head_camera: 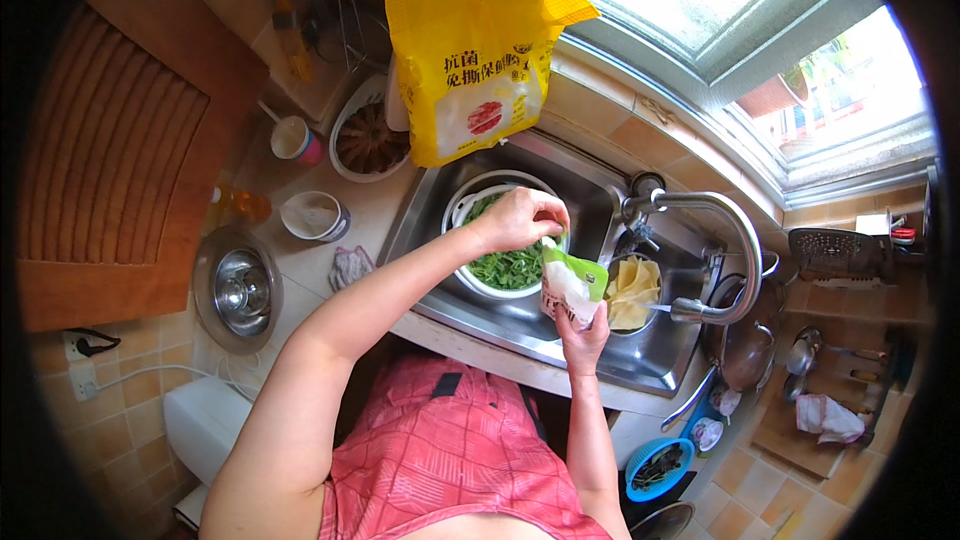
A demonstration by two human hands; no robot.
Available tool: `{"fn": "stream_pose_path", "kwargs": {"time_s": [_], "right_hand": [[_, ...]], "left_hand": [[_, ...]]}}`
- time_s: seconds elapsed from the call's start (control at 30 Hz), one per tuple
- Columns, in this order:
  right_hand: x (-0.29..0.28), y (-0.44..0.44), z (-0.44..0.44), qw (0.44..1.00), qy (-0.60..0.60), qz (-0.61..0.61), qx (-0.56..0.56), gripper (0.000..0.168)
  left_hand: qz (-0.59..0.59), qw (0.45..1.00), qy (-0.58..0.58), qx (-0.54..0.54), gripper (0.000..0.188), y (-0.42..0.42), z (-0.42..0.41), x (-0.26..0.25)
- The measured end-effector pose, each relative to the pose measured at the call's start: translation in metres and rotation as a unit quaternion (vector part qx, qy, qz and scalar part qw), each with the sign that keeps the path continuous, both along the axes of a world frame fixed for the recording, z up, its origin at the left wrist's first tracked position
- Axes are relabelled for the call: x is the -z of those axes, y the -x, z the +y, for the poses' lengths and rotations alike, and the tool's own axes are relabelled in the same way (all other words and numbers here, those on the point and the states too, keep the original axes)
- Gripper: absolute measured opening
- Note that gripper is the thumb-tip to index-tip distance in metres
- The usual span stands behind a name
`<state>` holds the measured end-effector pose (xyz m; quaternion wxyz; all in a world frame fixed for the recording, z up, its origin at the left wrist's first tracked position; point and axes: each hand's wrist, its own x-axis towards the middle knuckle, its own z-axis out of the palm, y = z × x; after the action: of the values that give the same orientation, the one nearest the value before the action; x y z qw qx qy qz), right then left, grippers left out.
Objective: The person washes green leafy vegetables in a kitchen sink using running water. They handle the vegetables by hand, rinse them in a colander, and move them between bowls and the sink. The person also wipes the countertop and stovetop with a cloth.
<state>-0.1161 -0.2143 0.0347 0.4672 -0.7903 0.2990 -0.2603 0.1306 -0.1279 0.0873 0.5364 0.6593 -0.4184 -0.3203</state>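
My right hand [583, 337] grips the lower part of a small green-and-white plastic packet [574, 281], which bears writing. My left hand [521, 219] reaches over the sink, its thumb and fingers pinched at the packet's top corner. Below the left hand, chopped leafy greens [510, 266] fill a white basket [474, 279] in the left basin of the steel sink [420, 285]. Part of the greens is hidden behind the hand. Close to my right hand, pale yellow sheets [634, 291], perhaps tofu skin, lie in a bowl in the right basin. Water runs from the faucet [739, 240] towards that bowl.
A yellow plastic bag [476, 75] hangs above the sink's back left. On the left counter stand a tub [315, 216], a paper cup [294, 140] and a steel bowl [241, 292]. A wok [746, 352] and a blue basket [660, 469] are at the right.
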Motion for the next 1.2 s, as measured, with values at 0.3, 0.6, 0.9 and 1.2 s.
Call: {"fn": "stream_pose_path", "kwargs": {"time_s": [0.3,0.6,0.9,1.2], "right_hand": [[0.004,0.007,-0.004,0.999,0.026,0.031,-0.010,0.036],[-0.001,0.005,0.001,0.998,0.033,0.057,-0.021,0.038],[-0.025,-0.003,0.001,0.984,0.127,0.125,-0.018,0.039],[-0.041,-0.010,-0.003,0.965,0.181,0.188,-0.040,0.033]], "left_hand": [[-0.039,0.999,-0.033,0.000,0.011,0.005,0.012,0.013],[-0.041,0.998,-0.052,-0.002,0.011,0.013,0.012,0.015],[-0.060,0.994,-0.093,0.007,0.014,0.010,0.000,0.030],[-0.022,0.994,-0.107,0.015,0.015,0.004,-0.011,0.054]]}}
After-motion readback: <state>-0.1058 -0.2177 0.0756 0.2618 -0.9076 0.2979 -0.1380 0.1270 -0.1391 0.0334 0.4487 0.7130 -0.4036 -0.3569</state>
